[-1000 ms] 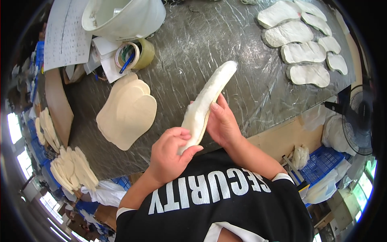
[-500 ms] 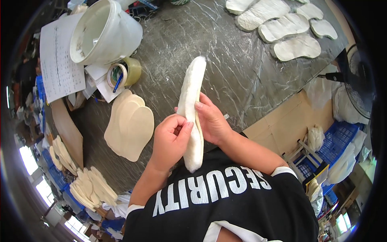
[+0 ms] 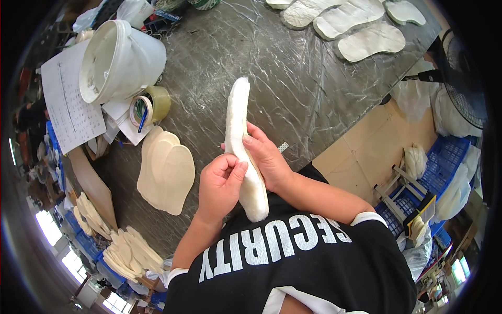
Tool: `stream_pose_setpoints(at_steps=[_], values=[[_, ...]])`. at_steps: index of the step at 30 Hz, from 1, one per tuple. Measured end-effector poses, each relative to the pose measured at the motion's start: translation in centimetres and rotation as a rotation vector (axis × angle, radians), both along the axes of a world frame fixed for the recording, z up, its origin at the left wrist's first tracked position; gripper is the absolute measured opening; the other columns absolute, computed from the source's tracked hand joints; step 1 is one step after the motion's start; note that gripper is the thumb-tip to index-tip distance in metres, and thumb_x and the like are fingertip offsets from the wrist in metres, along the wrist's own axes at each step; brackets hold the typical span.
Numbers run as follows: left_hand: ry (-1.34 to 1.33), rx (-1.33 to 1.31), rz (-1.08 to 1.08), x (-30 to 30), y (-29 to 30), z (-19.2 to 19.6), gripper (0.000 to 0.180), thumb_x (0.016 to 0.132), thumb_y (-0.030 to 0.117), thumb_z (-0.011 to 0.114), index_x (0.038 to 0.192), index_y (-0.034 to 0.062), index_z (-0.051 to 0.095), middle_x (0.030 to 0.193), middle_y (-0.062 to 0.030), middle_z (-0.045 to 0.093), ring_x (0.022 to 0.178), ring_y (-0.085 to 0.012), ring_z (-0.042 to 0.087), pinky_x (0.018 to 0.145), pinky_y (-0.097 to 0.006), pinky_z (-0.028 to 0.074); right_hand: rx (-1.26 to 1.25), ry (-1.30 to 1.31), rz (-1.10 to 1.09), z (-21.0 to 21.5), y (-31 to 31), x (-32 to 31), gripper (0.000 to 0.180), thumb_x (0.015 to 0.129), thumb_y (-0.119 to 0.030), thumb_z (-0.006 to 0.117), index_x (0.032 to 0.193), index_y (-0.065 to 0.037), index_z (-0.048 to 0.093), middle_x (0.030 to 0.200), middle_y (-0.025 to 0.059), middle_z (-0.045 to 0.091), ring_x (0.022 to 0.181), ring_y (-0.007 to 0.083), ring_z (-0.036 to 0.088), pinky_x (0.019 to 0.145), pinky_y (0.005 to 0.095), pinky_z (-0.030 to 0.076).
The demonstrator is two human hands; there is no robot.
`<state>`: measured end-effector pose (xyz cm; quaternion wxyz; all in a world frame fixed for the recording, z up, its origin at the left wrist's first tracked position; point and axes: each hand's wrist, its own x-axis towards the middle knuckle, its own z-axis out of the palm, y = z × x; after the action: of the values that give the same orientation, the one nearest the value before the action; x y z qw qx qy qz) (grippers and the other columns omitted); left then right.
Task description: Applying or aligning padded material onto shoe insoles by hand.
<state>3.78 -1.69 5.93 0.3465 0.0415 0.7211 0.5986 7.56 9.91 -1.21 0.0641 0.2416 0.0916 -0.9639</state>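
Head view: a white insole (image 3: 241,149) is held on edge above the bench's near edge, its heel end close to the torso and its toe end pointing away over the bench (image 3: 293,68). The left hand (image 3: 219,186) is curled around its lower part, thumb and fingers pinched on the edge. The right hand (image 3: 269,162) is closed against the opposite side, fingers pressed flat along it. To the left, a stack of tan insoles (image 3: 166,170) lies untouched. Beyond it stand a tape roll (image 3: 151,104) and a white bucket (image 3: 117,60). At the far right corner, several white insoles (image 3: 366,42) are laid flat in a row, judged finished; the stack is judged pending.
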Motion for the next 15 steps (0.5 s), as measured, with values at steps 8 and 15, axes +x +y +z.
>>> stream_pose_setpoints(at_steps=[8, 15], values=[[0.025, -0.042, -0.012, 0.1, -0.1, 0.3, 0.013, 0.095, 0.008, 0.06, 0.084, 0.0, 0.056, 0.075, 0.0022, 0.059, 0.067, -0.002, 0.054, 0.06, -0.02, 0.045, 0.064, -0.076, -0.005, 0.6, -0.1, 0.1, 0.058, 0.097, -0.022, 0.057, 0.144, -0.005, 0.028, 0.118, 0.014, 0.055, 0.108, 0.025, 0.059, 0.094, 0.0388, 0.051], [0.149, -0.167, -0.039, 0.2, 0.0, 0.4, 0.012, 0.09, 0.005, 0.063, 0.08, 0.0003, 0.057, 0.072, 0.0009, 0.058, 0.062, -0.0028, 0.054, 0.055, -0.022, 0.045, 0.07, -0.095, 0.004, 1.6, 0.1, 0.1, 0.06, 0.096, -0.023, 0.058, 0.144, -0.004, 0.027, 0.118, 0.0134, 0.054, 0.104, 0.022, 0.058, 0.091, 0.0367, 0.051]])
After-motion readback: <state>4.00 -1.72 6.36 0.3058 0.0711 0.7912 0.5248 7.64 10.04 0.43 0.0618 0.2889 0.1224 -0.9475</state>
